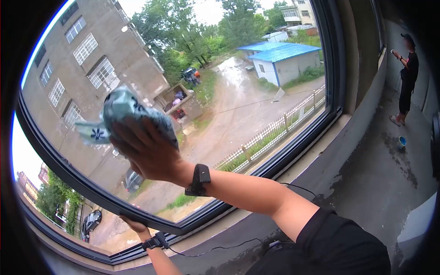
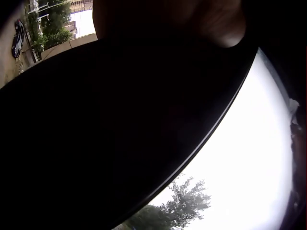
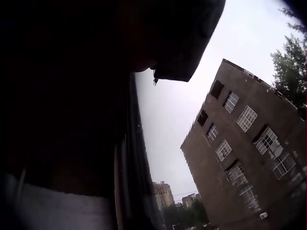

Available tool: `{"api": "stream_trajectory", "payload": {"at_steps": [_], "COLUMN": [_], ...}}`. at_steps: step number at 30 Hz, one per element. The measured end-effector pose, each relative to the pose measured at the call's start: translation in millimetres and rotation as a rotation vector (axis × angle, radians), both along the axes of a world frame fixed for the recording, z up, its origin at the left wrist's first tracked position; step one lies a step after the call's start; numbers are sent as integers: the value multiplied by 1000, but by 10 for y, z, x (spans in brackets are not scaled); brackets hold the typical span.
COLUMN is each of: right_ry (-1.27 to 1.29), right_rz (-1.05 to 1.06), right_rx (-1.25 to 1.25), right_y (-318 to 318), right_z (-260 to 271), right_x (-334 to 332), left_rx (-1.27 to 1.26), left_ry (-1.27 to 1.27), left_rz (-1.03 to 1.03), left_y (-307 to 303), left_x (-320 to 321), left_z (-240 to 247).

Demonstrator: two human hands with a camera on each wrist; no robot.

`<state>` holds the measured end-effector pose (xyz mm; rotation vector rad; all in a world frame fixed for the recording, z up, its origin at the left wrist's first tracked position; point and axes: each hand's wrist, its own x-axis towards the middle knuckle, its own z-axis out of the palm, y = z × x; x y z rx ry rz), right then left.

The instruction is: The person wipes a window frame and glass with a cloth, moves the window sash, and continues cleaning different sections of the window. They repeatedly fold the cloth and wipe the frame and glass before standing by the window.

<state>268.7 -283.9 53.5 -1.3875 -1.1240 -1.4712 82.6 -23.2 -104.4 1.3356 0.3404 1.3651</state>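
My right hand (image 1: 149, 149) holds a bunched pale green cloth (image 1: 123, 103) with dark flower prints against the window pane (image 1: 206, 133). The back of this hand faces the head camera, and a loose corner of the cloth sticks out to the left. In the right wrist view the cloth (image 3: 180, 57) is a dark shape against the sky. Lower down, my left hand (image 1: 134, 225) grips the edge of the dark window sash (image 1: 137, 214), its fingers partly hidden by it. That sash (image 2: 120, 129) fills much of the left wrist view, with a finger (image 2: 225, 28) at its top.
The sash stands away from the outer frame (image 1: 73, 245). At the right another person (image 1: 408, 73) stands near a blue bowl (image 1: 402, 141) on the wet floor (image 1: 366, 183). A thin black cable (image 1: 220, 247) runs from my left wrist. Outside are a building (image 1: 87, 50) and a fence (image 1: 275, 128).
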Motion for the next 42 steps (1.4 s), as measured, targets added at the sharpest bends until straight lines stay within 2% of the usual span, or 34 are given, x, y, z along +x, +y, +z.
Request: {"api": "stream_trajectory", "payload": {"at_steps": [2,3,5,6,7,9,11,13,14,16,18,19,21,23,25,28,29,30,31,34,36,37,38,39,41,42], "right_ry": [-195,-242,-572,-597,-618,-510,-410,-297,-299,-177,9,131,463,723,717,326,174,219,121,45,-123,-186,-281,-262,-233,-300], "right_rz": [-67,70,143,91,39,-74,-12,-105,-247,-210,-336,-471,-600,-536,-625,-592,-558,-408,-386,-247,-130,-144,-128,-98,-123,-148], "right_rx": [-25,-53,-314,-251,-188,-137,-77,18,68,259,518,602,731,752,730,514,472,392,354,250,139,75,108,80,9,-9], "right_y": [314,438,208,78,-86,-692,-1192,-1798,-2157,-2752,-3142,-3305,-3484,-3584,-3491,-3038,-2814,-2611,-2367,-1506,-971,-702,-446,-296,-94,73], "right_z": [-415,-639,-635,-516,-363,164,550,775,841,656,161,-112,-564,-670,-594,-181,-1,208,342,658,715,680,645,565,369,265], "right_x": [-266,-316,-159,-12,123,434,980,1549,1863,2387,2883,3072,3310,3261,3227,2772,2569,2186,2023,1281,786,569,365,147,-222,-294], "left_rx": [-1,4,11,32,-39,-1,36,-31,-39,-37,-11,-1,-26,-53,-71,-36,-34,2,38,-33,43,63,54,32,-7,17], "left_ry": [7,28,-2,-49,-34,1,-24,-56,-70,-92,-80,-75,-70,-75,-95,-109,-125,-114,-107,-158,-137,-142,-105,-122,-31,1], "left_rz": [-63,-92,-40,16,-9,-77,-117,-42,-35,-22,0,26,15,-6,-21,-4,-7,-81,-124,-38,-75,-78,-148,-90,-138,-167], "left_y": [-16,48,138,175,-32,13,119,96,15,-44,-82,-89,-34,-52,-9,-18,-47,42,140,-407,-226,-235,-76,-132,17,31], "left_x": [-3,-45,-47,13,34,8,6,37,57,54,81,67,36,70,80,112,135,128,133,203,204,212,192,212,129,65], "left_z": [2,-29,-88,-78,42,31,-19,-13,29,61,95,100,109,51,72,66,76,40,-10,212,144,145,70,90,50,19]}}
